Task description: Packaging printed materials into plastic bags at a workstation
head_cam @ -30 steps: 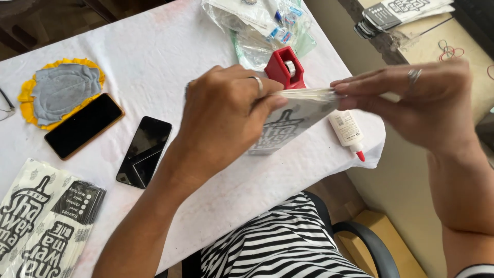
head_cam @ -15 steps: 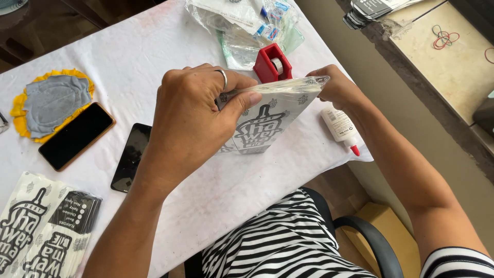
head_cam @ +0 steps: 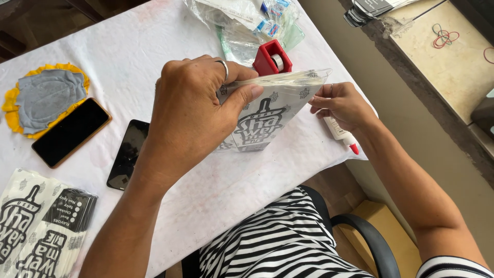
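Note:
My left hand (head_cam: 198, 110) grips the top left part of a white paper pouch (head_cam: 270, 116) with black print, thumb laid across its front. My right hand (head_cam: 342, 105) pinches the pouch's right edge near its top corner. The pouch stands tilted above the white tablecloth (head_cam: 247, 190), its folded top edge running between both hands. A red tape dispenser (head_cam: 271, 57) sits just behind the pouch. A white glue bottle with a red tip (head_cam: 343, 135) lies under my right hand, partly hidden.
Two dark phones (head_cam: 72, 131) (head_cam: 128, 153) lie at left beside a grey and yellow cloth pad (head_cam: 43, 98). A stack of printed pouches (head_cam: 38, 226) sits at the near left. Clear plastic bags (head_cam: 242, 23) lie at the far edge. A chair arm (head_cam: 368, 239) is below right.
My right hand has drawn in from the far right and slid down to the pouch's right edge. The pouch has turned more upright, its printed face toward me.

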